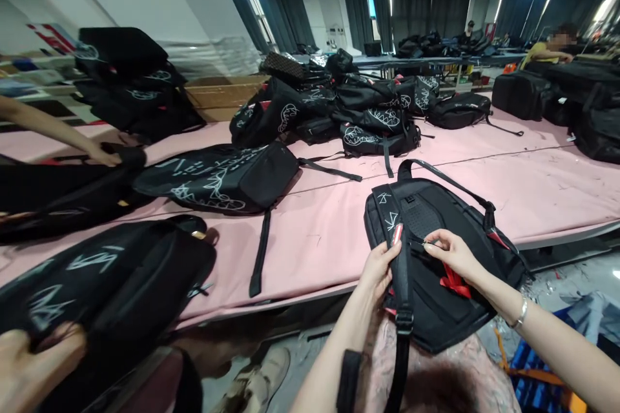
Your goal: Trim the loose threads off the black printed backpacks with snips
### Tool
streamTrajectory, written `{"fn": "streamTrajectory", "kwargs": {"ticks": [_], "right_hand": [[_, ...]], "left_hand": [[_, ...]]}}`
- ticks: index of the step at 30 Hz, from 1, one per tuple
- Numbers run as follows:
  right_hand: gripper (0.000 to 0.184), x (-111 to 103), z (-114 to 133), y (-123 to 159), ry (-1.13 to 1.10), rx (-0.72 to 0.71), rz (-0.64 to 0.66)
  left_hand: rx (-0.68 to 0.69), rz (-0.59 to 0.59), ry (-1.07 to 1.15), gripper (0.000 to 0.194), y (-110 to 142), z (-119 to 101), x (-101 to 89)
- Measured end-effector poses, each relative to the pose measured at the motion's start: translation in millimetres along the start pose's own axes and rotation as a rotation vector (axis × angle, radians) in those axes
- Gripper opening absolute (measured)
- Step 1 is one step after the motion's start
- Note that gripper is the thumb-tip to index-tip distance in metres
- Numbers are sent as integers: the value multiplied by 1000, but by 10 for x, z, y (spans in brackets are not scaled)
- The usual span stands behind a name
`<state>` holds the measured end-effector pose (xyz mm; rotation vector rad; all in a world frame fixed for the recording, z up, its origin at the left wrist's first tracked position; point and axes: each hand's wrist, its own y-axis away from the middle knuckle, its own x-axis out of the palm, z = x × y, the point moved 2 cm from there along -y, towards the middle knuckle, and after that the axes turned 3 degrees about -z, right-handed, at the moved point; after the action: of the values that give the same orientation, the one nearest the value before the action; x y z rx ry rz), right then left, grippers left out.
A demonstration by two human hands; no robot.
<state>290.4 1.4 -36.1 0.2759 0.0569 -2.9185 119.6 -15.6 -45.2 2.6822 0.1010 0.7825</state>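
A black backpack point(426, 297) leans on the table edge and on my lap, its padded back side up. My left hand point(382, 268) is closed on its shoulder strap point(402, 284), beside a small red-and-white label point(398, 234) and white printed lines. Fingertips of my right hand point(450, 251) pinch a short black strap point(417, 243) near that shoulder strap; its exact kind is hard to make out. Red ribbon point(455, 282) hangs out on the back panel below my right hand. The second shoulder strap point(450, 177) loops over the far side.
Several black backpacks point(368, 117) are piled across the pink-covered table point(320, 242). One backpack point(217, 181) lies left of mine. Co-workers' hands point(46, 361) handle bags at the left. Black bags point(523, 93) stand at right. Blue material point(547, 355) is on the floor.
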Motion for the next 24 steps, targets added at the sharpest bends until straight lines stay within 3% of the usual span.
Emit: {"fn": "streamTrajectory", "kwargs": {"ticks": [5, 11, 18, 24], "right_hand": [[32, 40, -13, -250, 45, -71, -4], [27, 169, -28, -312, 153, -85, 86], [26, 198, 78, -283, 260, -101, 100], [25, 297, 177, -299, 318, -108, 163]], "left_hand": [[-21, 47, 176, 46, 0, 180, -156], [-28, 14, 233, 43, 57, 260, -367], [70, -12, 209, 40, 59, 244, -414], [68, -31, 199, 40, 35, 276, -447]]}}
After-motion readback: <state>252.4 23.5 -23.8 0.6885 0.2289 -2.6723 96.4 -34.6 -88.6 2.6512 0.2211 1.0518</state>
